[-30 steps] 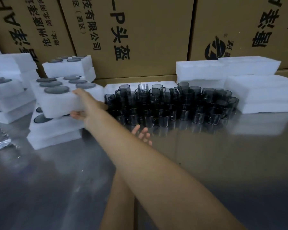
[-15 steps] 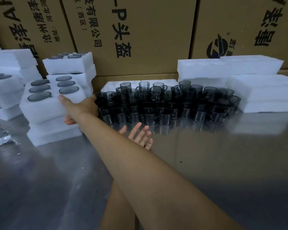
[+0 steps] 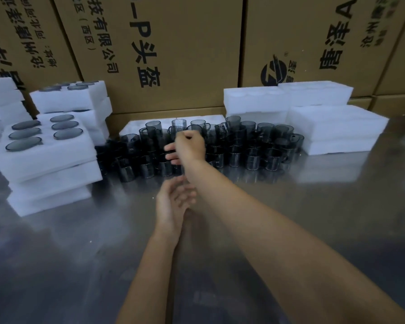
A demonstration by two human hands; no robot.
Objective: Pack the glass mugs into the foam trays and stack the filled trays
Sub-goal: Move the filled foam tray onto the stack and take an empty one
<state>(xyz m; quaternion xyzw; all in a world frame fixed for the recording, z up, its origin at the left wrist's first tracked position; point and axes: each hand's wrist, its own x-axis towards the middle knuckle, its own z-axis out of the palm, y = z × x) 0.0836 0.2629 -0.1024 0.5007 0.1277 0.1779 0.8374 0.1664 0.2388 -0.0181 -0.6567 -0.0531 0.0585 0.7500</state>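
Observation:
A filled foam tray (image 3: 47,152) with several dark glass mugs in its pockets lies on top of a stack of trays at the left. Many smoky glass mugs (image 3: 241,146) stand crowded in rows at the back of the steel table (image 3: 313,230). My right hand (image 3: 188,146) hovers over the middle of the mug rows with loosely bent fingers pointing left and holds nothing. Nearer to me, my left hand (image 3: 173,202) is open above the table, fingers straight, touching nothing. Motion blur softens both hands.
More filled trays (image 3: 70,97) are stacked behind the left stack, and white foam (image 3: 2,94) piles up at the far left. Empty foam trays (image 3: 313,113) are stacked at the back right. Big cardboard cartons (image 3: 173,43) form a wall behind everything.
My right hand has let go of the filled tray, which now rests on the left stack, and has swung right to above the mugs. My left hand moved slightly toward me.

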